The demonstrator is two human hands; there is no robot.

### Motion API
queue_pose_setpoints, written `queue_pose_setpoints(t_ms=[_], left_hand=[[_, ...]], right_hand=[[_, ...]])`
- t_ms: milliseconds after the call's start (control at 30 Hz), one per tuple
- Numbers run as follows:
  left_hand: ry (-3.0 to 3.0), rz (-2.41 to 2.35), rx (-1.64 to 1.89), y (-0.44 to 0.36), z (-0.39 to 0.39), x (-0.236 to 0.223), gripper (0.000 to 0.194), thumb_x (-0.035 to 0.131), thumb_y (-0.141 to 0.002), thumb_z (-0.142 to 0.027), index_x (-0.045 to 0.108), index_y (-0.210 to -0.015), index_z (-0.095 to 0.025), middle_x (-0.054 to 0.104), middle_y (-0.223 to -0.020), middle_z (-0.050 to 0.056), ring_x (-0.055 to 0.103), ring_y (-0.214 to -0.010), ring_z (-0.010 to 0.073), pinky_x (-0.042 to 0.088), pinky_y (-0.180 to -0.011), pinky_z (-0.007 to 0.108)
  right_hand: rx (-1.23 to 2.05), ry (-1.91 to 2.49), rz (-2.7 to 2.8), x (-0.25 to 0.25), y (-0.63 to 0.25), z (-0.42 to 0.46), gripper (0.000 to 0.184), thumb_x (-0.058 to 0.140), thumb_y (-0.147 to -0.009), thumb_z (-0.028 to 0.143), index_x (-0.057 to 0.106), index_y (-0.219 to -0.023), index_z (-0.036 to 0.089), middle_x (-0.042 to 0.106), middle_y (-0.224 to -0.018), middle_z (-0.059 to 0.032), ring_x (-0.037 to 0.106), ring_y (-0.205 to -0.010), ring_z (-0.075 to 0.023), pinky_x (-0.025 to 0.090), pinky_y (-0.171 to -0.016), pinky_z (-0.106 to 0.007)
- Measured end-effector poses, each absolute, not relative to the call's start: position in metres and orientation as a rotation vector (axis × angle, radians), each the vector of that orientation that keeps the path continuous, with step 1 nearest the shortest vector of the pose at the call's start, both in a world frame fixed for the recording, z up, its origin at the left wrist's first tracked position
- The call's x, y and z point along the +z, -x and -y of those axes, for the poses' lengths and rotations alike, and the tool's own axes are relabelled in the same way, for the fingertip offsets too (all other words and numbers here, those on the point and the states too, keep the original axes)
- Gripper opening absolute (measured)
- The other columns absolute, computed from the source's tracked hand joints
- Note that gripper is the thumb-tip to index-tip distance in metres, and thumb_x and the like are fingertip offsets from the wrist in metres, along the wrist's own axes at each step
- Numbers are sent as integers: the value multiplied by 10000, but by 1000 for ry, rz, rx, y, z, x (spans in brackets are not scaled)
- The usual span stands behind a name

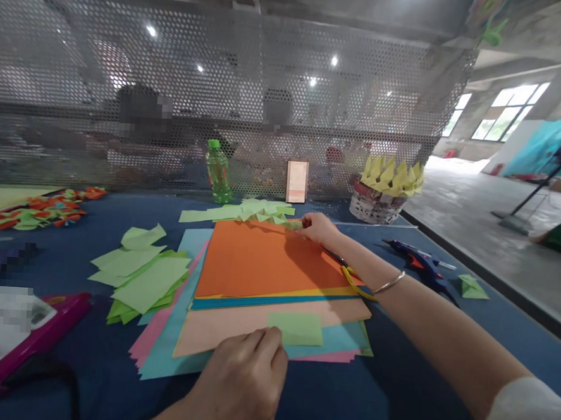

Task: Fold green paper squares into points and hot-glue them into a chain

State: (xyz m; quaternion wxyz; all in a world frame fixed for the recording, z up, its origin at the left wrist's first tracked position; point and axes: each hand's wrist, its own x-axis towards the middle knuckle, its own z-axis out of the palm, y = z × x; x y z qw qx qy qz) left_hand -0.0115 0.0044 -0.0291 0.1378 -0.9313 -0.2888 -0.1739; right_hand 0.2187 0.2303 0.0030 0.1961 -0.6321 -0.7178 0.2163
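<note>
My left hand (251, 376) is closed, its curled fingers at the lower left corner of a small light green paper piece (299, 329). That piece lies over the peach sheet (225, 330) of a coloured paper stack. Farther off, my right hand (318, 228) pinches a small folded green paper piece (295, 225) at the back edge of the orange sheet (253, 259). Several folded green points (265, 217) sit there beside it. Yellow-handled scissors (352, 281) lie partly under my right forearm.
Loose green paper pieces (150, 278) lie left of the stack. A green bottle (219, 174), a small upright card (297, 181) and a basket with yellow paper points (381, 191) stand along the mesh screen. At right lie a blue glue gun (420, 260) and a folded green piece (472, 287).
</note>
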Motion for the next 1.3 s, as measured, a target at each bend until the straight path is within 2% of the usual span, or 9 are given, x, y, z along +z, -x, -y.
queue_pose_setpoints(t_ms=[367,600,700,800,1000,1300], left_hand=[[2730,863,-402,13,-3,-27,175,564,-695,-110,598,-855,-171,620,-852,87,594,-673,238,537,-575,346],[2721,859,-430,14,-3,-27,183,547,-692,-87,595,-848,-172,618,-834,82,588,-644,227,535,-560,339],[2729,848,-468,13,-2,-27,188,538,-678,-86,591,-834,-177,616,-819,76,582,-627,228,538,-542,345],[2739,857,-514,12,-2,-27,217,514,-674,-70,600,-845,-171,621,-830,85,604,-655,247,555,-551,371],[2764,880,-543,10,-1,-26,221,453,-725,-54,601,-846,-166,608,-792,90,600,-623,269,561,-505,426],[2784,903,-540,11,0,-19,269,405,-774,-25,626,-873,-143,626,-805,102,632,-641,269,564,-518,414]], right_hand=[[720,1726,2112,6,-207,-220,331,622,-970,345,601,-1246,162,625,-1246,-85,650,-1044,-242,568,-871,-434],[398,1743,2062,31,-214,-184,328,616,-974,343,594,-1251,168,621,-1247,-91,645,-1046,-233,558,-883,-442],[283,1643,2119,39,-212,-139,245,618,-942,214,601,-1173,138,659,-1126,-88,619,-1034,-226,492,-912,-401],[278,1534,2216,34,-202,-84,144,596,-910,146,620,-1049,170,679,-1006,-63,613,-944,-197,446,-834,-316],[310,1475,2305,7,-183,-18,101,650,-870,152,592,-943,191,654,-931,-39,575,-860,-205,397,-752,-309],[329,1470,2319,-1,-177,-18,76,618,-935,217,563,-890,189,635,-893,-35,553,-823,-201,378,-741,-310]])
